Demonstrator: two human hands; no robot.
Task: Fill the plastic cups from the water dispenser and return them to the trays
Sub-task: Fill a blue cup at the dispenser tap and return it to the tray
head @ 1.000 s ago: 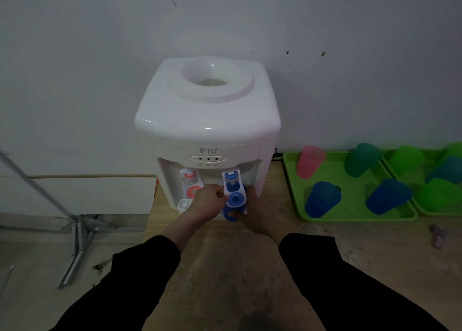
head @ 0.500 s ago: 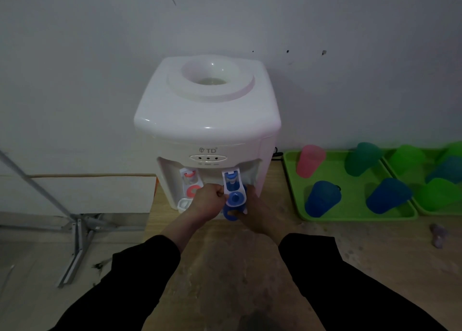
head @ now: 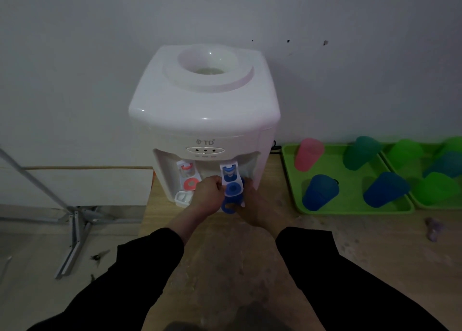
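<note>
Head view looks down at a white water dispenser (head: pixel 205 106) that stands on a wooden table (head: pixel 250 268) against a grey wall. It has a red tap (head: pixel 188 177) and a blue tap (head: pixel 231 177) side by side.

Both arms wear black sleeves. The left hand (head: pixel 208 197) is curled up tight, with its fingers closed on the left side of the blue tap. The right hand (head: pixel 258 208) holds a blue cup (head: pixel 228 206) right under the blue tap. Its thumb curls round the cup, and the other fingers are hidden behind it. I cannot tell how much water is in the cup.

To the right of the dispenser lies a green tray (head: pixel 350 210). On it stand a pink cup (head: pixel 308 154), a dark green cup (head: pixel 361 153) and two more blue cups (head: pixel 320 192). A second green tray (head: pixel 422 205) touches it on the right and holds more green and blue cups. A small purple thing (head: pixel 433 228) lies on the table near the trays.
</note>
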